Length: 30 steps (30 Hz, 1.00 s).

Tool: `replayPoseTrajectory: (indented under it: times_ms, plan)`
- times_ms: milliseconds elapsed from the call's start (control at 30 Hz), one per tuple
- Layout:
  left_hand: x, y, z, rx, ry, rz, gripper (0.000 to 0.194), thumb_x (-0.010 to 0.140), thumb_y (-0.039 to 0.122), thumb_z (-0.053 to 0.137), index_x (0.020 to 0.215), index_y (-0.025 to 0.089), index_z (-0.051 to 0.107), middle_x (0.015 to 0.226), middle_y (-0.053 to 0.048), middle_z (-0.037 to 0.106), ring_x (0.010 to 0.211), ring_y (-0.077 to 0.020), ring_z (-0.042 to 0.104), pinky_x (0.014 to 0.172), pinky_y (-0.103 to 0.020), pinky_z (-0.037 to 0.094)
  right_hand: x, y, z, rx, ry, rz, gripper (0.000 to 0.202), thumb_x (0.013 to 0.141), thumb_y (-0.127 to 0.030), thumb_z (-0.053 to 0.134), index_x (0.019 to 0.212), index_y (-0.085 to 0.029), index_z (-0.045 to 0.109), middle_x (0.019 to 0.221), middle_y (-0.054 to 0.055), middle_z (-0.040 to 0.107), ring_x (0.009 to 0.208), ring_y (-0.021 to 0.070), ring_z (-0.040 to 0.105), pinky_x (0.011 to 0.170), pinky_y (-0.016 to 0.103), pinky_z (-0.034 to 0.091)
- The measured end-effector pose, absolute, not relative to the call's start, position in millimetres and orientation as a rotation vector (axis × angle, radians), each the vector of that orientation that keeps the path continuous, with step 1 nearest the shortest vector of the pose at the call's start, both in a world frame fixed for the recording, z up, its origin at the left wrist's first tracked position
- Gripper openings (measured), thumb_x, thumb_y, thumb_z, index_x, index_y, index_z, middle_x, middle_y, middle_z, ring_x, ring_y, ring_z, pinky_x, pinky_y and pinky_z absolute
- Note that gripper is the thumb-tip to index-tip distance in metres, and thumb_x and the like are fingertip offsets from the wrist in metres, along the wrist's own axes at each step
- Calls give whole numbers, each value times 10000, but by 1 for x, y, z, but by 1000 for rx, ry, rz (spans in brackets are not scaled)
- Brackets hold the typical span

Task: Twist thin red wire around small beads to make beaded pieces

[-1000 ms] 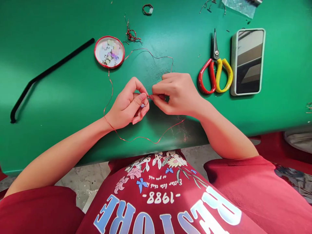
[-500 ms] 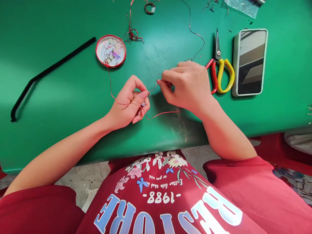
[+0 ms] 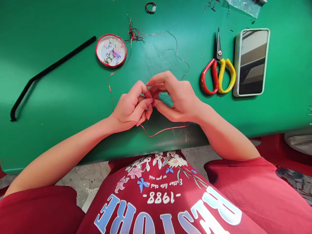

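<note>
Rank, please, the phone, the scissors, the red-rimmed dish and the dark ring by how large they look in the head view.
Largest to smallest:
1. Phone and scissors, left unranked: they look about equally long, though the phone is solid.
2. Red-rimmed dish.
3. Dark ring.

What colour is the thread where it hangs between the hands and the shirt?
Red; the thread shows best in the head view.

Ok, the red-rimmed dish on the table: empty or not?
Not empty: the dish holds tiny dark bits and larger pastel pieces, scattered across its white bottom.
</note>
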<state>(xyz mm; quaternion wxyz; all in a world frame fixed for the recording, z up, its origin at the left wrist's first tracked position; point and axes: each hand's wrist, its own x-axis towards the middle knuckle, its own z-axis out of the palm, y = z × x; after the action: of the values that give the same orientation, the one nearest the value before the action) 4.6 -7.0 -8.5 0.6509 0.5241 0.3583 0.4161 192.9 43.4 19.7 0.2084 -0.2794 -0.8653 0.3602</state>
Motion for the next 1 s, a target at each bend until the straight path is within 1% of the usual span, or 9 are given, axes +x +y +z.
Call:
replayPoseTrajectory:
  times_ms: [133, 300, 400, 500, 567, 633, 733, 900, 1000]
  plan:
    - [4, -6, -6, 1309, 813, 903, 193, 1003, 375, 536, 909, 227, 458, 571, 89, 641, 318, -43, 462, 344, -190, 314, 192, 46, 24, -773, -2351, 1240, 187, 858, -64, 519, 975, -208, 499, 762, -30, 671, 655, 73, 569, 613, 233, 479]
    - [5, -5, -5, 1427, 829, 882, 165, 1013, 339, 510, 927, 219, 437, 629, 81, 666, 349, -35, 505, 367, -165, 372, 195, 53, 29, -720, -2347, 1310, 155, 848, -38, 482, 846, -192, 494, 704, -57, 637, 621, 43, 504, 595, 211, 421]
    - [5, -5, -5, 1456, 868, 895, 177, 1004, 336, 530, 915, 203, 455, 656, 57, 683, 391, -34, 538, 410, -156, 424, 198, 57, 31, -737, -2440, 1271, 137, 902, -95, 511, 798, -179, 542, 669, -70, 602, 607, 39, 433, 597, 217, 383]
    - [5, -6, -4, 1449, 884, 913, 186, 1002, 339, 538, 910, 190, 478, 676, 36, 696, 424, -42, 588, 431, -149, 468, 201, 62, 32, -735, -2479, 1287, 164, 945, -154, 541, 786, -167, 575, 621, -82, 516, 589, 38, 358, 569, 221, 325]
    - [5, -7, -3, 1418, 885, 923, 183, 1003, 334, 538, 909, 184, 492, 700, 25, 710, 442, -49, 622, 437, -146, 498, 203, 65, 31, -711, -2461, 1363, 182, 972, -220, 563, 800, -163, 583, 617, -79, 484, 588, 41, 344, 557, 225, 303]
    - [5, -8, -1, 1373, 873, 938, 175, 1000, 322, 546, 903, 181, 507, 721, 22, 723, 446, -53, 640, 438, -146, 518, 205, 67, 30, -657, -2391, 1520, 212, 992, -297, 570, 830, -160, 577, 652, -63, 518, 608, 48, 375, 558, 219, 313]
    - [5, -8, 0, 1309, 822, 954, 160, 986, 301, 577, 896, 186, 512, 717, 38, 721, 425, -53, 636, 408, -142, 512, 206, 69, 29, -576, -2223, 1788, 251, 997, -364, 581, 862, -155, 555, 739, -29, 588, 660, 58, 439, 575, 209, 348]
    - [4, -7, -1, 1286, 676, 949, 202, 983, 344, 585, 876, 208, 481, 674, 72, 687, 358, -35, 576, 339, -125, 438, 206, 68, 27, -537, -2054, 2013, 268, 975, -357, 638, 843, -144, 542, 693, -55, 504, 618, 43, 382, 556, 209, 306]
    - [5, -7, 0, 1287, 654, 930, 236, 977, 389, 592, 868, 215, 476, 651, 83, 673, 332, -25, 540, 316, -119, 391, 204, 68, 25, -517, -1974, 2116, 298, 969, -373, 653, 831, -136, 536, 682, -59, 503, 614, 34, 384, 550, 204, 286]
